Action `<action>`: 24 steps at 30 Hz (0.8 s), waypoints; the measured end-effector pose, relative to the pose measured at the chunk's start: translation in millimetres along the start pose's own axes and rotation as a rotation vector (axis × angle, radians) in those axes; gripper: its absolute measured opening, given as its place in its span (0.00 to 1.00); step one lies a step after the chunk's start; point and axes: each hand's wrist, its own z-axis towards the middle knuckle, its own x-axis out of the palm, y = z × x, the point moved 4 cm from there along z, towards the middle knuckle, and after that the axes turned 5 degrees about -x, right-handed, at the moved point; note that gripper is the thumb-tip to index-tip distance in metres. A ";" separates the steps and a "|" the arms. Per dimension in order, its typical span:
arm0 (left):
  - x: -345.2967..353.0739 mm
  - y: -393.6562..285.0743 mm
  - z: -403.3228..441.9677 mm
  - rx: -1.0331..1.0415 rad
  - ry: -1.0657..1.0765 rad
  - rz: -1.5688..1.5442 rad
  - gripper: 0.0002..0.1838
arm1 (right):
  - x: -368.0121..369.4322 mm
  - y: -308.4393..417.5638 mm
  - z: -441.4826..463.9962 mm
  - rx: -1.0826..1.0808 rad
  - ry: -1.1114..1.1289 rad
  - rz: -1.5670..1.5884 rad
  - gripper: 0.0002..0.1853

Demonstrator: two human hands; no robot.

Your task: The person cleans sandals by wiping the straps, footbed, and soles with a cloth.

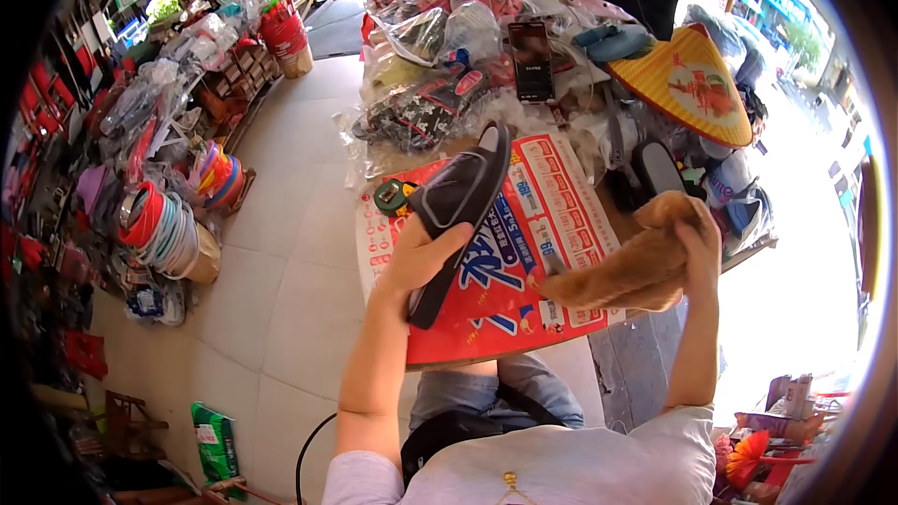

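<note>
Evidently both hands are occupied. The left hand (426,254) grasps a dark slipper (460,189), its thumb laid across the footbed just behind the strap; the other fingers are mostly hidden. The slipper is over a red printed sheet (438,344) on the table, tilted, toe pointing away from the body — whether its heel end touches the sheet, I cannot tell. The right hand (700,251) clutches a brown cloth (625,273) bunched at one end, while the rest trails over the sheet's right-hand side, apart from the slipper.

The slipper looks light, with a thick sole that probably flexes a little but keeps its shape; the midsole edges seem the surest hold, as the strap might give under pressure. The cloth looks soft, limp and fuzzy — nothing fragile — and is best gathered into a wad. A green tape measure (393,197) lies just beside the slipper's strap, and another slipper (660,169) sits near the cloth.
</note>
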 end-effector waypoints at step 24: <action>21.8 43.7 92.2 0.257 -0.056 1.557 0.32 | -49.5 -16.4 2.0 -0.270 -0.018 -0.721 0.07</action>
